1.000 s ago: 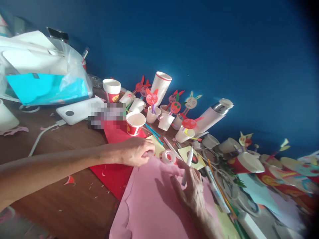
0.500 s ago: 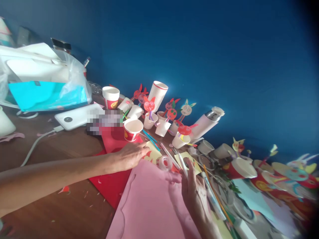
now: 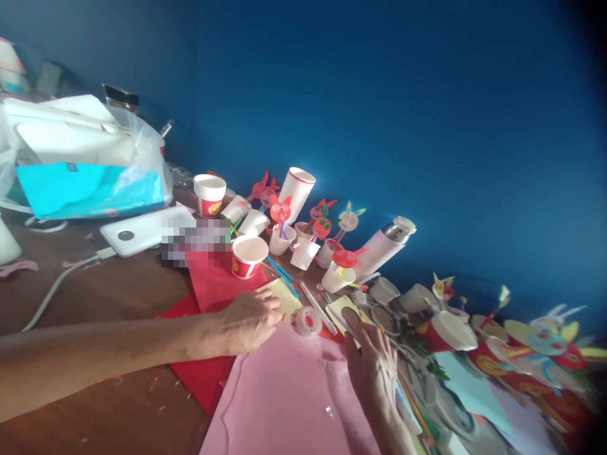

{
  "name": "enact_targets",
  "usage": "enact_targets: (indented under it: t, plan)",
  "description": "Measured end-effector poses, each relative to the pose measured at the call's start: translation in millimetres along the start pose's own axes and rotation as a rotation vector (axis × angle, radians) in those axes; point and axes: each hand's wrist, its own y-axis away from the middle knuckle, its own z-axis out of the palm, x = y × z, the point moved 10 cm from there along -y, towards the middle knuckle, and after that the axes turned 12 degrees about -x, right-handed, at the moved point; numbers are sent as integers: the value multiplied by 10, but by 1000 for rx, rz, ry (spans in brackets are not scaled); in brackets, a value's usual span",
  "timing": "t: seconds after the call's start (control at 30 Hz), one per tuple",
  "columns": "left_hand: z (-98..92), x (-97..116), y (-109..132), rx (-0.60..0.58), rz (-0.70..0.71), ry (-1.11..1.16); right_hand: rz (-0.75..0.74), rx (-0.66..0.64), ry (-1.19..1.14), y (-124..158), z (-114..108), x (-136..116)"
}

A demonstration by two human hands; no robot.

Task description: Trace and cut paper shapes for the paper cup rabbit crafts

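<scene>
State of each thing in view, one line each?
left hand, curled, beside yellow paper
right hand, open, fingers spread, nothing visibly held
pink sheet, lying flat, creased
tape roll, lying on its side
thermos, lying on its side, capped
red-and-white paper cup, upright, open top
white flat device, cable plugged in

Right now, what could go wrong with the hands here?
The left hand is close to the red-banded paper cup; a sweep might tip it. The roll of clear tape lies loose between that hand and the right hand, so it could get knocked and roll.
</scene>
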Motion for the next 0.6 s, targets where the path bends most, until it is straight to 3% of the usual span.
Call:
enact_targets:
  t: [0.37, 0.6]
  plan:
    - [186, -182, 59, -194, -189, 206, 20, -100, 17, -43, 99, -78]
    - [239, -189, 33, -194, -151, 323, 52, -26, -179, -56, 28, 92]
